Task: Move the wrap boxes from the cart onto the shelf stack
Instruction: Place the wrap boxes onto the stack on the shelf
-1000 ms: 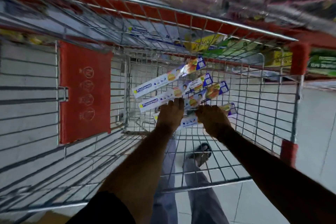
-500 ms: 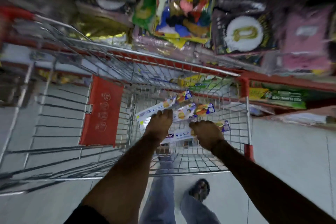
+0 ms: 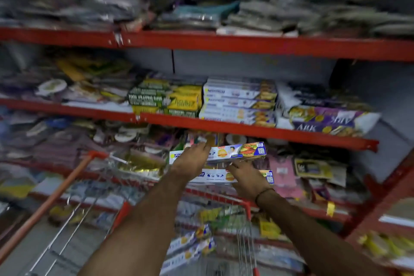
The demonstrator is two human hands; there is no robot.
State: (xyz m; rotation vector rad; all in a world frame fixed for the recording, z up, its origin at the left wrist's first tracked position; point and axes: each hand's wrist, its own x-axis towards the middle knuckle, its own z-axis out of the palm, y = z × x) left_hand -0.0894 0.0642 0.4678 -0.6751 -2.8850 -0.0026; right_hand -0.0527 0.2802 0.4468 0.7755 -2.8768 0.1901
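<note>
My left hand [image 3: 192, 161] grips a white and blue wrap box [image 3: 237, 152] held level in the air, just below the red shelf edge. My right hand [image 3: 246, 178] grips a second wrap box [image 3: 214, 176] a little lower. A stack of the same wrap boxes [image 3: 239, 102] lies on the middle shelf above, between green boxes and purple packs. Down in the wire cart [image 3: 245, 210] more wrap boxes [image 3: 190, 245] lie on the bottom. The whole view is blurred.
Red shelf edges [image 3: 257, 131] run across the view at several heights. Green and yellow wrapping-paper boxes [image 3: 165, 98] sit left of the stack, purple packs [image 3: 324, 119] right of it. The cart's orange handle [image 3: 49, 204] slants at the lower left. Hanging packets crowd the lower shelves.
Both hands have lifted out of the cart, each carrying a wrap box, up toward the shelves. My view has swung from the cart bottom up to the shelving.
</note>
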